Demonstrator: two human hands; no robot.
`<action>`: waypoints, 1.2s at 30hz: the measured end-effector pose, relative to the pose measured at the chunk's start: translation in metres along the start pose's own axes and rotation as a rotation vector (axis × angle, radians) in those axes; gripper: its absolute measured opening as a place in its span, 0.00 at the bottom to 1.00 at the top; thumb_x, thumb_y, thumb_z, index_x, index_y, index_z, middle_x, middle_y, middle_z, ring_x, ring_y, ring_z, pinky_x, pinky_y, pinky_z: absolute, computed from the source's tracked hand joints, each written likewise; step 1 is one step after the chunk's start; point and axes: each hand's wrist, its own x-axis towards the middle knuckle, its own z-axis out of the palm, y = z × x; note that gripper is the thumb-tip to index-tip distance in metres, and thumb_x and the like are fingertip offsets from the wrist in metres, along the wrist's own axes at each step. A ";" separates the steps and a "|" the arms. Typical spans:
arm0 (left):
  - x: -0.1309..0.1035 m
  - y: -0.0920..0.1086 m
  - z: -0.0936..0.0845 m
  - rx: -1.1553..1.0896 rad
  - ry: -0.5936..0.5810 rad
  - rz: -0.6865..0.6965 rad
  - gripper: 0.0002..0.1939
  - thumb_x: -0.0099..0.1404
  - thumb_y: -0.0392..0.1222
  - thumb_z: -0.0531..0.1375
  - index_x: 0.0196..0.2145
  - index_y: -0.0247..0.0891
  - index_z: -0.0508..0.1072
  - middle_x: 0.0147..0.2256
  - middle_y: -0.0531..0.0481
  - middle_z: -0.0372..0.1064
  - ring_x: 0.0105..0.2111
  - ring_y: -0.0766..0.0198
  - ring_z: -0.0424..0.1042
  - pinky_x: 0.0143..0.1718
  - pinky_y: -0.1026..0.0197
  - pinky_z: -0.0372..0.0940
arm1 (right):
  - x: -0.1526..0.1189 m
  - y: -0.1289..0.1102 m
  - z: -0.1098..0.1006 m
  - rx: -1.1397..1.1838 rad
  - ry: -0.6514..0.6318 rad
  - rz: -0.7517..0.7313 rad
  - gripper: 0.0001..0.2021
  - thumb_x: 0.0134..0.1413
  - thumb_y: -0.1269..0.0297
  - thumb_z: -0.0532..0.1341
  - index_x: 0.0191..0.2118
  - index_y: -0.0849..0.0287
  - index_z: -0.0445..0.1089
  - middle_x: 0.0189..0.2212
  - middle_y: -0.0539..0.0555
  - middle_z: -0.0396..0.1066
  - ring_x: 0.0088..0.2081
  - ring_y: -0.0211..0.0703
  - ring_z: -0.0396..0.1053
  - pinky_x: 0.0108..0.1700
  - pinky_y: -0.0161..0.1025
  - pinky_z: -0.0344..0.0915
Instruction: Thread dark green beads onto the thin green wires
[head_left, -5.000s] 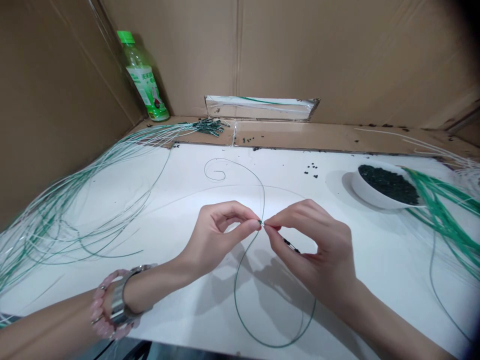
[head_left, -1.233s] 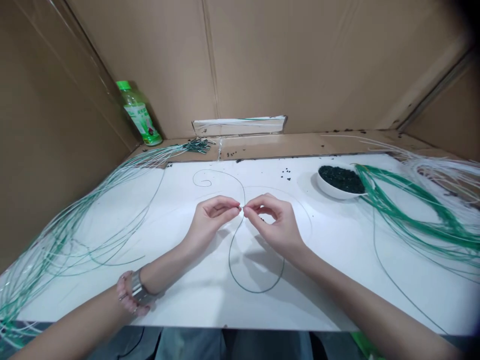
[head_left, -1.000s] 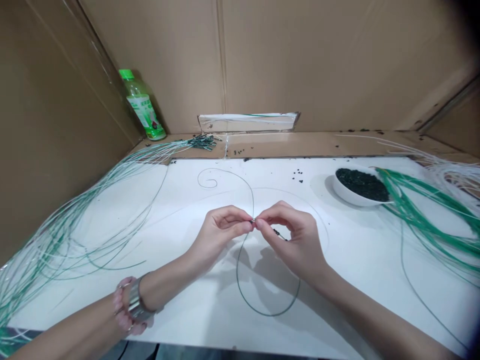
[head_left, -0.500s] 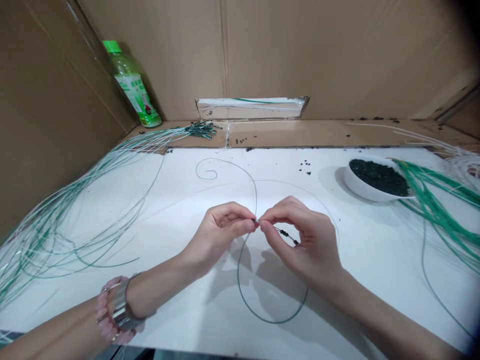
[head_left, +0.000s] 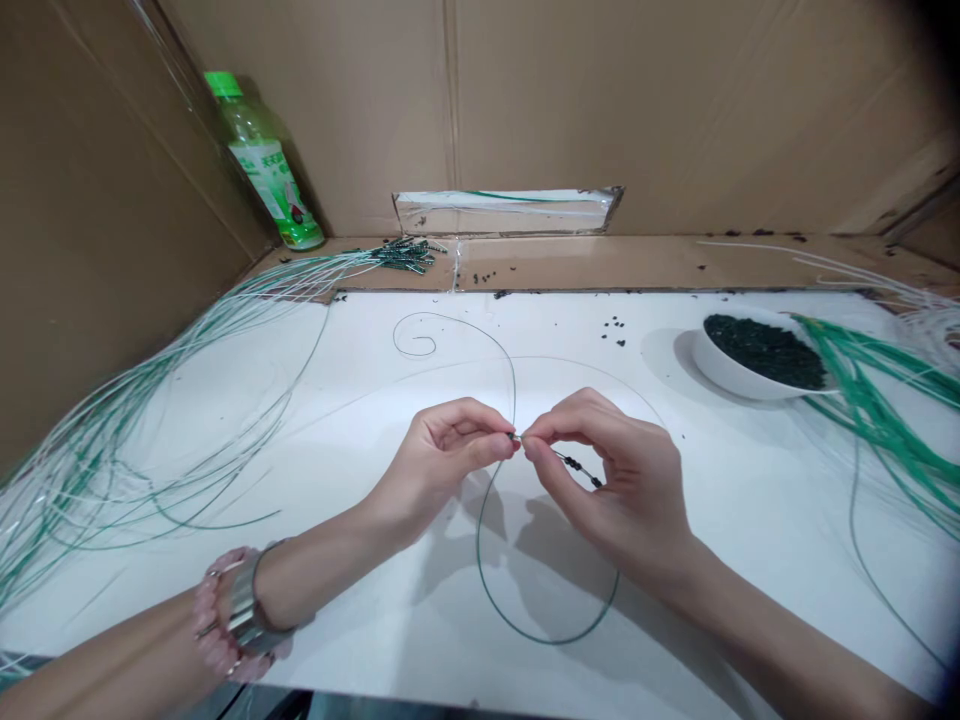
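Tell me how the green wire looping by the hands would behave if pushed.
The green wire is probably very light, being so thin. It looks springy rather than limp, since it bows in a smooth, open loop near the right hand. Whether it is slippery, the picture can't show.

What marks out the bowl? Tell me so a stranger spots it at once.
On the white table, look past the right hand toward the back right. Beside a bundle of green wires sits the bowl: the only round white container, filled with dark bits.
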 end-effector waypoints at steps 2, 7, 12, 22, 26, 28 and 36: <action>0.000 0.000 -0.001 -0.001 -0.017 0.014 0.04 0.52 0.40 0.68 0.27 0.41 0.77 0.26 0.57 0.72 0.29 0.73 0.69 0.36 0.68 0.63 | 0.000 0.000 0.000 0.001 0.000 0.001 0.06 0.50 0.77 0.60 0.27 0.61 0.67 0.22 0.47 0.69 0.27 0.31 0.63 0.29 0.31 0.62; 0.000 -0.002 -0.002 0.010 -0.041 0.034 0.03 0.54 0.39 0.67 0.28 0.42 0.77 0.27 0.57 0.73 0.31 0.74 0.70 0.36 0.69 0.64 | 0.000 0.000 0.001 0.005 -0.006 -0.002 0.06 0.49 0.78 0.60 0.27 0.61 0.68 0.22 0.48 0.69 0.27 0.31 0.63 0.29 0.31 0.62; 0.000 -0.002 -0.003 0.038 -0.035 0.038 0.03 0.54 0.40 0.67 0.28 0.43 0.77 0.28 0.57 0.73 0.32 0.72 0.71 0.37 0.68 0.64 | 0.000 0.001 0.002 0.011 -0.005 -0.013 0.06 0.49 0.78 0.60 0.27 0.62 0.68 0.22 0.48 0.70 0.27 0.31 0.63 0.29 0.31 0.62; -0.001 -0.001 -0.002 0.056 -0.018 0.025 0.04 0.53 0.40 0.67 0.28 0.42 0.76 0.27 0.57 0.72 0.31 0.72 0.71 0.36 0.69 0.64 | 0.000 -0.001 0.002 -0.004 0.001 -0.031 0.05 0.48 0.78 0.60 0.27 0.62 0.68 0.22 0.48 0.69 0.27 0.30 0.63 0.29 0.30 0.62; 0.000 0.000 -0.002 0.052 -0.012 0.030 0.04 0.53 0.40 0.68 0.28 0.42 0.76 0.27 0.57 0.72 0.31 0.73 0.71 0.36 0.69 0.64 | 0.001 -0.001 0.001 -0.005 0.001 -0.028 0.06 0.49 0.78 0.60 0.27 0.62 0.68 0.22 0.48 0.69 0.27 0.30 0.63 0.28 0.30 0.62; 0.000 0.000 -0.001 0.049 -0.010 0.030 0.04 0.53 0.40 0.68 0.27 0.41 0.76 0.27 0.57 0.72 0.30 0.73 0.71 0.35 0.69 0.64 | 0.001 0.000 0.001 -0.008 -0.002 -0.023 0.06 0.49 0.78 0.60 0.27 0.62 0.68 0.22 0.48 0.69 0.27 0.30 0.63 0.28 0.30 0.62; -0.001 0.001 0.001 0.038 -0.009 0.025 0.04 0.52 0.40 0.68 0.27 0.41 0.76 0.27 0.57 0.72 0.30 0.74 0.70 0.35 0.70 0.63 | 0.001 0.000 0.002 -0.021 -0.009 -0.025 0.06 0.49 0.78 0.60 0.27 0.62 0.68 0.22 0.47 0.69 0.27 0.30 0.63 0.28 0.31 0.62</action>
